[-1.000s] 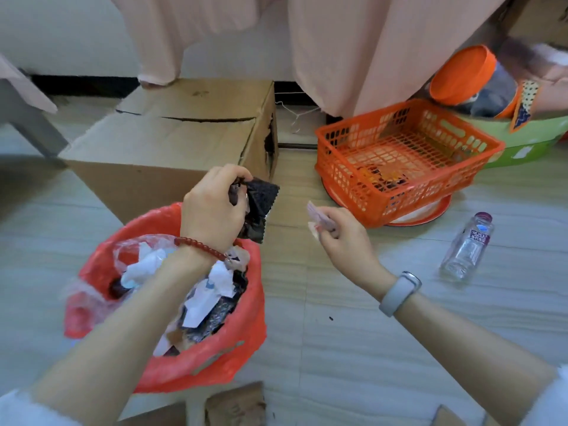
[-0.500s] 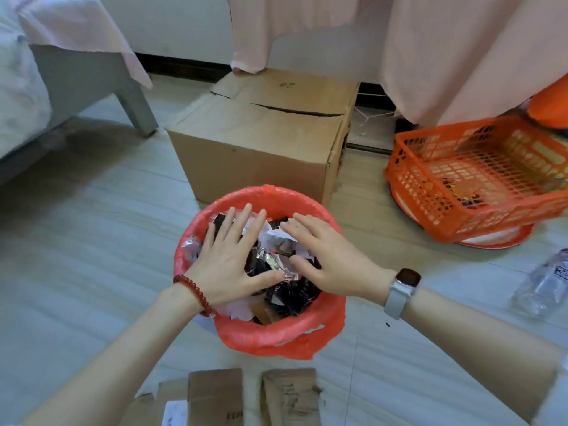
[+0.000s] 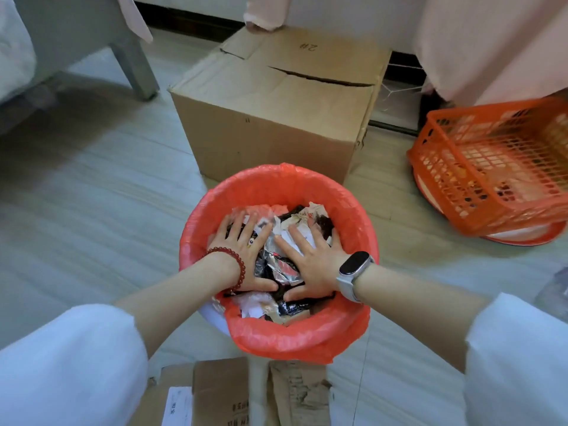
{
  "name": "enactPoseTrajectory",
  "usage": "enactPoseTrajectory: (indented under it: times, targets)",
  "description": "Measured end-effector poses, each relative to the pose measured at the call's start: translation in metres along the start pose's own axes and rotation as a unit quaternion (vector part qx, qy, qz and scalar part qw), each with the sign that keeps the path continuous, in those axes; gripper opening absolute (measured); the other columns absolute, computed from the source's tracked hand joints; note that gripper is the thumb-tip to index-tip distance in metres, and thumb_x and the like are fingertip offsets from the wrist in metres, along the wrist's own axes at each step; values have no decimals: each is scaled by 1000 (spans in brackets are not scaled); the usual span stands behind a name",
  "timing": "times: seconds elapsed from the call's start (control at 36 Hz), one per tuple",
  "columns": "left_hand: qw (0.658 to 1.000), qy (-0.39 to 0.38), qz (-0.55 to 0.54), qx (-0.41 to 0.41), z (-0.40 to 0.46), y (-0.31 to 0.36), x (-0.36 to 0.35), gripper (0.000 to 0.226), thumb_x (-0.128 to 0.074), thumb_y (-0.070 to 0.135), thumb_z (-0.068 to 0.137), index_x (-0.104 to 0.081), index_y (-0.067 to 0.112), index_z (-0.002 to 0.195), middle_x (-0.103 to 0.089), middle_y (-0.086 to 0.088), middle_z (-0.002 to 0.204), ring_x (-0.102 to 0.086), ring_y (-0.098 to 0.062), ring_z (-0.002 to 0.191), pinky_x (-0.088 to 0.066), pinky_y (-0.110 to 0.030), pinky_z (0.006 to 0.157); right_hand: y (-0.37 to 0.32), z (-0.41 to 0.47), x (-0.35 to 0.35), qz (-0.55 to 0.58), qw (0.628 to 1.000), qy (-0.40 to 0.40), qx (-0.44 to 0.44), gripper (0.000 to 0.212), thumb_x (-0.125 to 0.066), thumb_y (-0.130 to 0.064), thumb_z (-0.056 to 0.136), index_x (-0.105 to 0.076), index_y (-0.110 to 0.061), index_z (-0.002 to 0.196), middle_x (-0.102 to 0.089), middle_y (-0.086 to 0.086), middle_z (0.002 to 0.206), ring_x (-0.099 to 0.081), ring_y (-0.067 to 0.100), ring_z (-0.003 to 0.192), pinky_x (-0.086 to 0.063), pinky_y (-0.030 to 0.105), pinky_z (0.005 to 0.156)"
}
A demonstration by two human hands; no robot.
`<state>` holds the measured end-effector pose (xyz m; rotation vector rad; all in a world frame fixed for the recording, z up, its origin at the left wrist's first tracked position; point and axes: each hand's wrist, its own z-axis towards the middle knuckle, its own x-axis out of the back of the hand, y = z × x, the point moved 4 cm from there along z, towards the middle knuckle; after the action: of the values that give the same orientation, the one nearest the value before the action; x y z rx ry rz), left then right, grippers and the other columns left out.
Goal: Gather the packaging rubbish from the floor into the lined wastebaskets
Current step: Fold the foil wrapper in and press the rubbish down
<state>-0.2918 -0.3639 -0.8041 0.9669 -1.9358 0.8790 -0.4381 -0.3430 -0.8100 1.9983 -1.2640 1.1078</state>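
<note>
A wastebasket with a red plastic liner (image 3: 353, 207) stands on the floor right in front of me. It is full of crumpled packaging rubbish (image 3: 284, 262): black, silver and white wrappers. My left hand (image 3: 242, 245) lies flat on the left part of the pile, fingers spread and straight. My right hand (image 3: 310, 256) presses flat on the right part, fingers spread too. Both palms push down on the wrappers inside the liner. Neither hand grips anything.
A large closed cardboard box (image 3: 276, 112) stands just behind the basket. An orange mesh basket (image 3: 498, 167) sits at the right on a round tray. Flattened cardboard pieces (image 3: 233, 395) lie at my knees. A bed leg (image 3: 138, 69) stands far left; a bottle (image 3: 556, 290) shows at the right edge.
A second ago each hand held a wrapper above the basket. Both wrappers went in, and the hands now press flat and deeper on the pile. My view moved closer over the basket.
</note>
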Motion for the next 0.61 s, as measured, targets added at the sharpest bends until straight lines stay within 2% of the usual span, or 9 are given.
enactPoseTrajectory:
  times: [0.14, 0.31, 0.39, 0.53, 0.58, 0.61]
  targets:
    - [1000, -20, 8, -11, 3, 5, -2, 113, -28, 85, 69, 27, 16, 140, 26, -19, 149, 25, -34, 138, 14, -48, 113, 0, 4, -2, 35, 999, -37, 4, 109, -50, -74, 73, 30, -38, 137, 29, -1, 152, 18, 37, 140, 1, 67, 108]
    - [998, -26, -64, 9, -4, 8, 1, 115, -30, 87, 64, 36, 21, 130, 24, -19, 150, 25, -34, 138, 10, -48, 114, 2, -10, 9, 82, 995, 55, -27, 127, -64, -71, 63, 30, -31, 138, 29, 7, 151, 22, 40, 138, 0, 60, 111]
    - [997, -36, -74, 11, -6, 11, -1, 117, -34, 85, 66, 34, 19, 134, 23, -20, 150, 24, -36, 138, 11, -49, 114, -1, -10, 3, 98, 994, 25, -43, 126, -66, -68, 64, 21, -24, 144, 29, 10, 151, 23, 43, 137, -1, 60, 110]
    - [994, -67, -89, 16, 7, 14, -14, 120, -40, 84, 65, 27, 19, 140, 26, -20, 149, 25, -36, 137, 14, -48, 113, -3, 8, -6, 78, 995, -29, -58, 129, -69, -65, 63, 20, -19, 145, 26, 11, 152, 17, 47, 137, -6, 62, 109]
    - [993, -84, -76, 21, 12, 17, -24, 120, -39, 85, 65, 29, 18, 139, 30, -20, 147, 26, -37, 136, 15, -49, 112, -5, 17, -13, 63, 995, -39, -70, 130, -70, -65, 61, 16, -17, 146, 19, 13, 154, 11, 50, 137, -6, 63, 108]
    - [994, -91, -64, 23, 17, 18, -30, 119, -37, 84, 67, 31, 18, 137, 32, -20, 146, 27, -37, 136, 16, -49, 112, -7, 21, -13, 46, 996, -31, -75, 129, -71, -66, 58, 7, -15, 148, 9, 15, 155, 2, 53, 137, -11, 64, 107]
